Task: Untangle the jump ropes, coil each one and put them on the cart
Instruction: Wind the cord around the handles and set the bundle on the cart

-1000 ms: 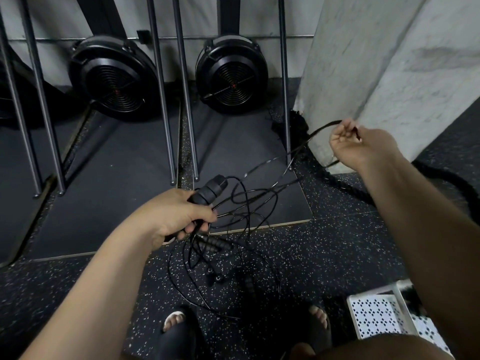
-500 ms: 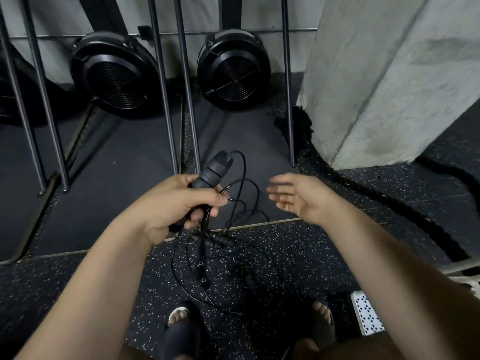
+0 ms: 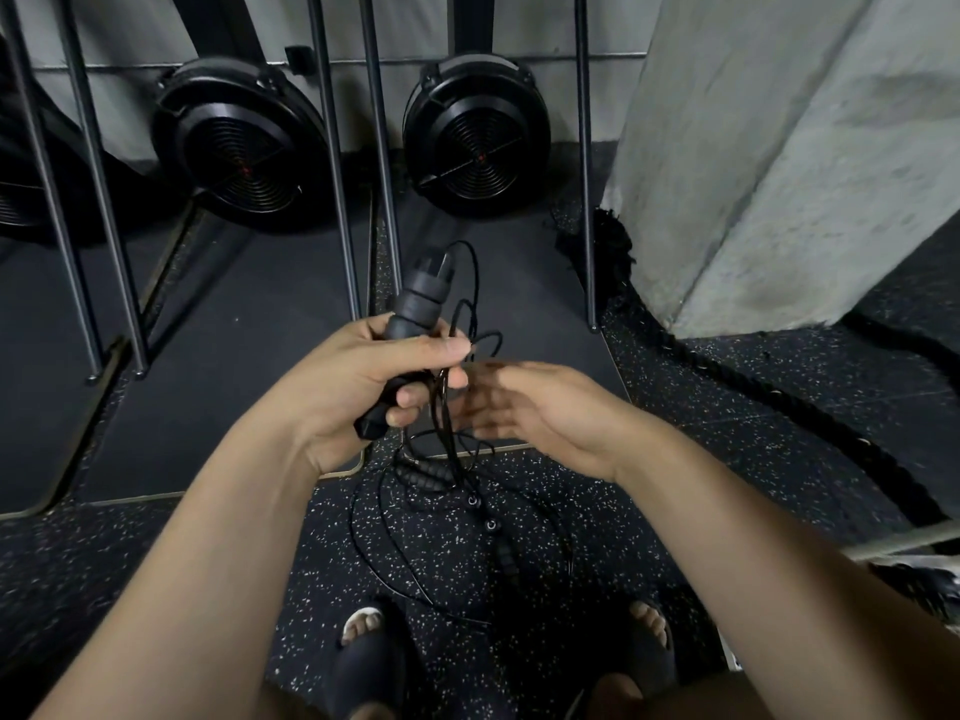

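My left hand (image 3: pixel 363 392) is wrapped around a black jump-rope handle (image 3: pixel 415 324), fingers curled tight on its lower half while the ribbed top sticks up and away from me. A few thin loops of black cord (image 3: pixel 470 324) are gathered beside that handle, with strands running down past my fingertips. My right hand (image 3: pixel 524 407) sits just beside the left, palm turned in and fingers spread, blurred; it grips nothing that I can make out, though its fingertips are right at the hanging strands. Below both hands the rest of the cord (image 3: pixel 395 558) hangs or lies in loose, crossing loops over the speckled rubber floor (image 3: pixel 727 459) between my sandalled feet, with at least two more handles (image 3: pixel 426 472) caught in the mess. I judge the work barely begun: one rope is partly gathered, the others look tangled, nothing is fully coiled. A pale edge at far right may be the cart; I cannot tell.
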Available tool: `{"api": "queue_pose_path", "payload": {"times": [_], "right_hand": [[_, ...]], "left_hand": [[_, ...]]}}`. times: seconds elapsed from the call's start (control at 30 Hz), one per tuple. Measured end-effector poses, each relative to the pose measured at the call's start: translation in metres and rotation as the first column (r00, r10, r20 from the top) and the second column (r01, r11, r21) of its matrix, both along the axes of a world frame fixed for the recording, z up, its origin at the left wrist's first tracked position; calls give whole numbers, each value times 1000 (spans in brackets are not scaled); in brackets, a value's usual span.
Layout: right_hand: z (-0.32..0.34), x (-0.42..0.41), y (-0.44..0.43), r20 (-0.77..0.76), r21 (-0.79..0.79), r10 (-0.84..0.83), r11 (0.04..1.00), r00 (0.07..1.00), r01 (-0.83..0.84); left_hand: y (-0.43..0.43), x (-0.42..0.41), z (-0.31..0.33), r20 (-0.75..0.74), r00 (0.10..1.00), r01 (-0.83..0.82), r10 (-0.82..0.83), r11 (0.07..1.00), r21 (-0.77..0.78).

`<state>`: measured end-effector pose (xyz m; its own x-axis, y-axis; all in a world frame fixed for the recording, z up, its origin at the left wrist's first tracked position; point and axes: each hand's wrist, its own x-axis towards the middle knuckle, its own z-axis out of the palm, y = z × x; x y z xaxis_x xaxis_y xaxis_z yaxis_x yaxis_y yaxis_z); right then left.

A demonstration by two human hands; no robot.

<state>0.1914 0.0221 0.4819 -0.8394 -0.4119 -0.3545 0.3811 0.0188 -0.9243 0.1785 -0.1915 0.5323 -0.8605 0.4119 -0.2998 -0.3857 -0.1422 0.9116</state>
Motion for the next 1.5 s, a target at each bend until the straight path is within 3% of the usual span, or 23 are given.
{"api": "queue_pose_path", "payload": {"times": [0.1,0.2,0.27,0.33,0.43,0.5,0.57,0.63,0.73,0.83,1.07,1.23,1.5], "right_hand": [[12,7,-5,5,-100,137,986,990,-136],[15,19,-11,-149,206,203,964,968,-171],[9,26,-13,-339,446,174,895,925,-5],[3,27,-13,-432,494,125,861,893,119],[10,23,-6,-416,444,41,881,908,164],[14,20,3,-388,499,107,859,915,111],[11,17,9,-269,471,131,882,954,11],[-4,9,13,-217,433,61,901,974,40],[-39,-6,14,-193,587,67,807,979,61],[-77,-12,9,-131,755,204,654,970,-36],[-121,-19,-16,-306,859,257,490,916,150],[-96,-28,-13,-258,815,235,575,937,80],[20,-31,13,-368,843,362,519,856,143]], "left_hand": [[5,-1,-3,-23,1000,-19,20,999,40],[7,-4,-5,-2,994,-106,106,991,78],[8,-5,-6,13,988,-153,153,983,97],[9,-6,-6,19,983,-181,180,979,97],[7,-7,-6,19,976,-218,217,972,88],[5,-8,-5,24,975,-223,222,970,91],[4,-8,-4,29,976,-217,215,971,98],[5,-7,-4,26,979,-202,200,974,101],[6,-7,-2,27,983,-184,182,976,119],[6,-7,-1,33,984,-180,177,974,138],[6,-8,0,44,986,-166,161,976,145],[4,-10,-4,58,987,-157,152,983,94],[3,-9,-7,47,984,-172,171,985,6]]}}
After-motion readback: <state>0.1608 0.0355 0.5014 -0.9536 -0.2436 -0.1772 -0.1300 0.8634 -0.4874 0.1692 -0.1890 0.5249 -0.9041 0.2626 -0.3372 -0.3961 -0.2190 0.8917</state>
